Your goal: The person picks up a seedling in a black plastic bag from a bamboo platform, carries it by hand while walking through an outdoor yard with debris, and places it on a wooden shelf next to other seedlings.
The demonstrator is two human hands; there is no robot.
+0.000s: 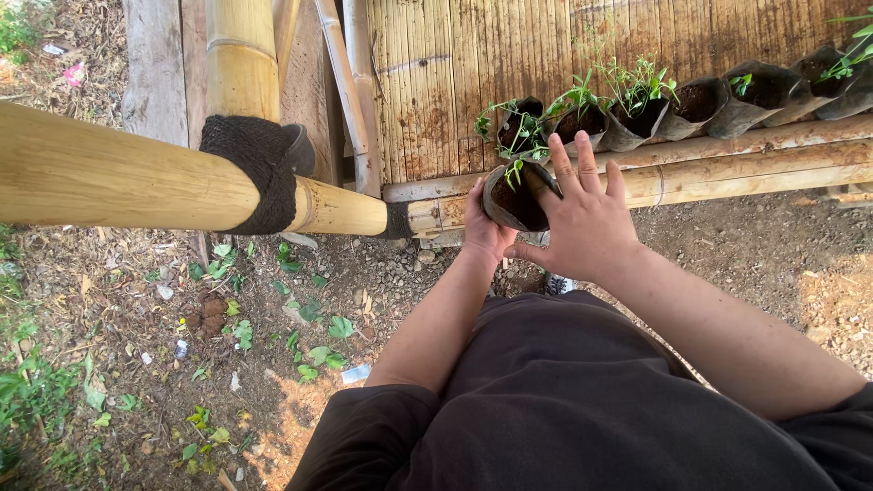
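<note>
1. Standing outdoors on bare dirt [755, 264] strewn with leaves, we face a split-bamboo wall [509, 55].
2. Our left hand [486, 232] cups a black seedling bag [518, 195] from below, fingers closed around it.
3. Our right hand [587, 218] lies spread against its rim, fingers extended.
4. More seedling bags [691, 105] line the bamboo rail [727, 168].
</note>
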